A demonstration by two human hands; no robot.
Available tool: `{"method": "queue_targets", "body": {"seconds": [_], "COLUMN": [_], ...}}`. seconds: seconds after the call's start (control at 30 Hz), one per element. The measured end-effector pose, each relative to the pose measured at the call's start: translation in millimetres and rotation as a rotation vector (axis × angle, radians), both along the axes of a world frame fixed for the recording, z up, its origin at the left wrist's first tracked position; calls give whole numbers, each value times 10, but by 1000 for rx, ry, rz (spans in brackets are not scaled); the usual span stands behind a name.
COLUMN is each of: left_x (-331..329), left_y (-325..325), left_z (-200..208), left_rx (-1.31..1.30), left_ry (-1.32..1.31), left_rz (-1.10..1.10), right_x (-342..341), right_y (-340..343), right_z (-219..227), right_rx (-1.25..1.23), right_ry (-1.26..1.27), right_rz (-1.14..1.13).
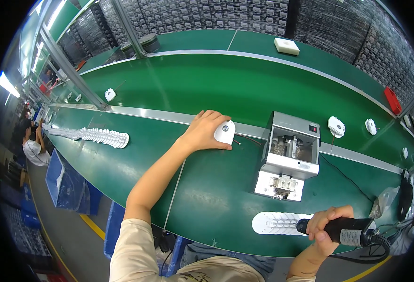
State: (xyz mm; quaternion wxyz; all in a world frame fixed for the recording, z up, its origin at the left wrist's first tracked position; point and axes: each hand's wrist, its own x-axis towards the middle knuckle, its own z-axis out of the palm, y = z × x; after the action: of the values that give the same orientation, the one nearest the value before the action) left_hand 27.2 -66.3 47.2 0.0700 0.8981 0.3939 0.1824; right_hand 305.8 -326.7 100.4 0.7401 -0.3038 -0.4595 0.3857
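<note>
My left hand [206,130] grips a small white rounded part [225,133] with a dark round centre, at the belt-side edge of the green table. A short dark wire end shows beside that part. In my right hand [324,226] is a black electric screwdriver [348,231], lying sideways with its cable trailing off to the right. Its front end points left, over a row of overlapping white plastic pieces [276,223]; the tip is not distinguishable. Between and beyond my hands stands a grey metal screw feeder [288,152], with screws visible in its open tray.
Another long row of overlapping white pieces [104,137] lies on the left. Beyond the metal rail, a green conveyor belt [207,87] carries several white parts [336,127]. A plastic bag [384,201] sits at the right. Blue bins [68,183] and a co-worker [37,149] are at the left.
</note>
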Motion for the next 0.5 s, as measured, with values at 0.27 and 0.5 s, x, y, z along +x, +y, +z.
{"method": "queue_targets", "body": {"seconds": [0.27, 0.5], "left_x": [-232, -1174], "left_y": [-106, -887], "left_z": [161, -491], "left_rx": [91, 131], "left_ry": [-285, -352], "left_rz": [82, 369], "right_x": [52, 165], "right_y": [-78, 233], "right_z": [24, 58], "right_rx": [-3, 158], "right_ry": [-10, 163], "right_rz": [-96, 51]}}
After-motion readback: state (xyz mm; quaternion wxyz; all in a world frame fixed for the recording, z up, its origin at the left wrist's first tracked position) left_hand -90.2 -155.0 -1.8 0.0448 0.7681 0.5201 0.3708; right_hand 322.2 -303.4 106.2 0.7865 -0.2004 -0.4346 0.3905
